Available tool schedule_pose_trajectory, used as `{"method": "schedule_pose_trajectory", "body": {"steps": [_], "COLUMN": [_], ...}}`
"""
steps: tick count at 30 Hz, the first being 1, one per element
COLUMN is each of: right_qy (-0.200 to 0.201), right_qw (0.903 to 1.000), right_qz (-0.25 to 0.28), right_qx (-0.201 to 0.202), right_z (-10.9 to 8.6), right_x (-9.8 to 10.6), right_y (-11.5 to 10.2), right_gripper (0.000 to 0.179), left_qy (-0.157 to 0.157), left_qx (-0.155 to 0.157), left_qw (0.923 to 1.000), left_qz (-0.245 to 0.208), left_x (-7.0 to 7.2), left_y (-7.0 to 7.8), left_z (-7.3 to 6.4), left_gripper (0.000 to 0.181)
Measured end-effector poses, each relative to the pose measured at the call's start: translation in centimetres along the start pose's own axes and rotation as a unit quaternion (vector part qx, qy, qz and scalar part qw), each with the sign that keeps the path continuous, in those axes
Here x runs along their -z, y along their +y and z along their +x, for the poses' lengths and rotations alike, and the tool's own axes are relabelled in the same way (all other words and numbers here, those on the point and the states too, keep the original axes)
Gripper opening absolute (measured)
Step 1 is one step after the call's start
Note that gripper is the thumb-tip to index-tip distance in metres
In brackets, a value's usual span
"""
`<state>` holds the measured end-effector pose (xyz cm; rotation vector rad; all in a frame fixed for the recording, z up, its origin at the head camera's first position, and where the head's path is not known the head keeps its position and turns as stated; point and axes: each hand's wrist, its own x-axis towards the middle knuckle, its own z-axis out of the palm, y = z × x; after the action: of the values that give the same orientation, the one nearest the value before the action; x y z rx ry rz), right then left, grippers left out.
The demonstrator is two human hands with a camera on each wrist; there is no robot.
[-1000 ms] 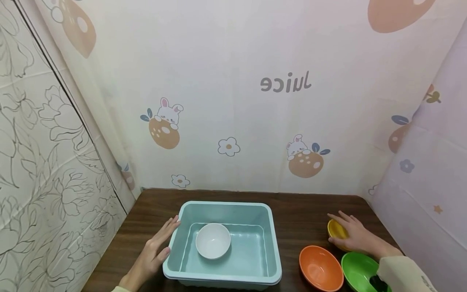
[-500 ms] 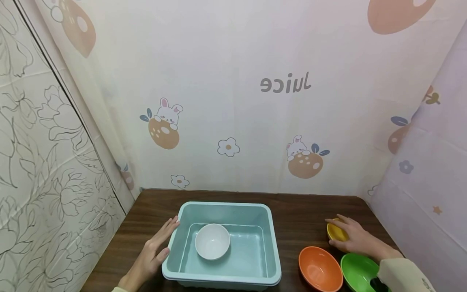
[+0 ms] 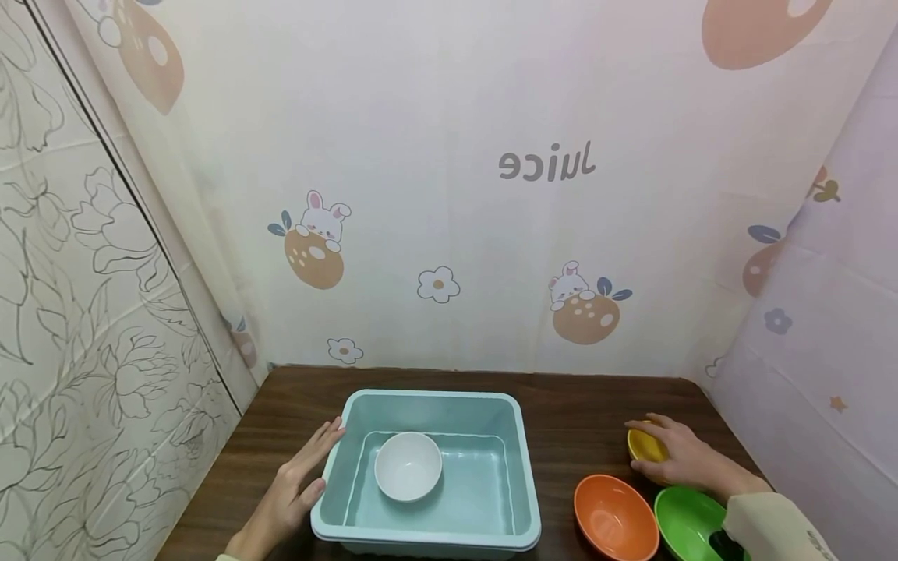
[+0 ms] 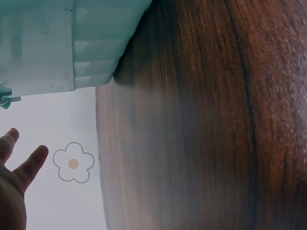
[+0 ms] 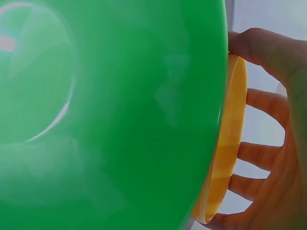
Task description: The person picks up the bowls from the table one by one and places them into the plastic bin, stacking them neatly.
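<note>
My right hand (image 3: 679,458) grips the small yellow bowl (image 3: 645,447) from above, at the right of the table. In the right wrist view its fingers spread around the yellow bowl's rim (image 5: 229,148), with the thumb at the other side; a green bowl (image 5: 139,115) hides much of it. My left hand (image 3: 284,487) stays at the left side of a pale teal basin (image 3: 428,538), fingers straight and fingertips right at its rim. Inside that basin stands a white bowl (image 3: 408,466), left of the middle.
An orange bowl (image 3: 616,517) sits between the basin and the green bowl, near the front right. The dark wooden table (image 3: 575,413) ends against a patterned wall cloth (image 3: 449,195) at the back. More cloth hangs at both sides.
My right hand's fingers have drawn in around the yellow bowl, which has barely shifted. The left hand, the basin and the other bowls have stayed put; the head view tilts up slightly.
</note>
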<state>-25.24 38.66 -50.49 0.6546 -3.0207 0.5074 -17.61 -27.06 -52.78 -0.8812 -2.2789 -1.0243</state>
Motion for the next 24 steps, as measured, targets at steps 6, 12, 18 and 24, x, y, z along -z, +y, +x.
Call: {"method": "schedule_pose_trajectory", "body": {"steps": [6,12,18,24], "right_qy": [-0.017,0.0,0.003,0.002], "right_qw": [0.9996,0.9998,0.9997,0.9994], "right_qz": [-0.012,-0.019,-0.023,-0.033], "right_qx": [-0.021,-0.011,-0.002,-0.01], "right_z": [0.3,0.7,1.6,2.6], "right_x": [0.2,0.4,0.6,1.4], "right_y": [-0.4,-0.6,-0.6,-1.6], "right_gripper": [0.064,0.064,0.065,0.066], "left_qy": [0.0,-0.003,0.0,0.003], "left_qx": [-0.007,0.007,-0.003,-0.001], "left_qw": [1.0,1.0,1.0,1.0], "left_qz": [-0.003,0.004,-0.001,-0.003], "left_x": [-0.1,-0.1,0.0,0.0], "left_y": [-0.3,-0.4,-0.5,-0.5], "left_z": [-0.1,-0.1,-0.1,-0.1], "left_gripper": [0.056,0.058,0.058,0.059]}}
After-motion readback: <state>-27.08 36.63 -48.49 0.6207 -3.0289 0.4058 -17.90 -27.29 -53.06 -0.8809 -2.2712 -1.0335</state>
